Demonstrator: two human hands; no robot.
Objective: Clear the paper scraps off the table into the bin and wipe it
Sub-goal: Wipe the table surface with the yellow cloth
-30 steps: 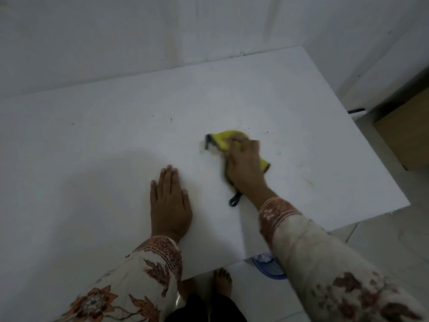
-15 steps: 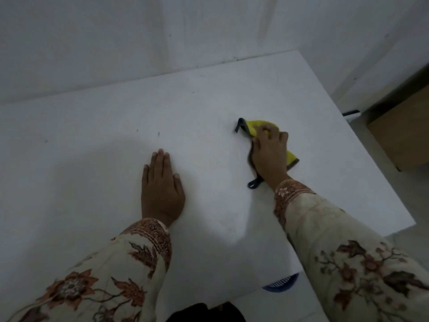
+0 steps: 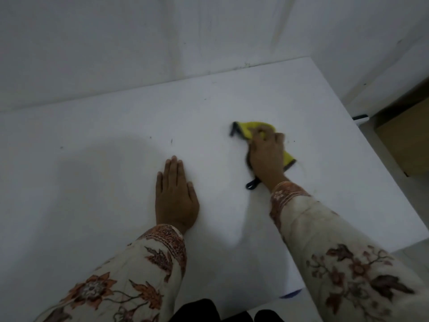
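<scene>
A yellow cloth with a dark edge and a dark loop lies on the white table, right of its middle. My right hand lies on top of the cloth with fingers bent over it, gripping and pressing it onto the tabletop. My left hand rests flat on the table, fingers straight and together, a short way left of the cloth. I see no paper scraps on the table. A few small dark specks mark the surface near the middle.
A white wall runs along the table's far edge. A blue bin rim peeks out below the table's near edge. A wooden box stands on the floor at the right.
My right hand has slid the cloth away from me and to the right, then held near there. My left hand has stayed flat in place; the camera has shifted.
</scene>
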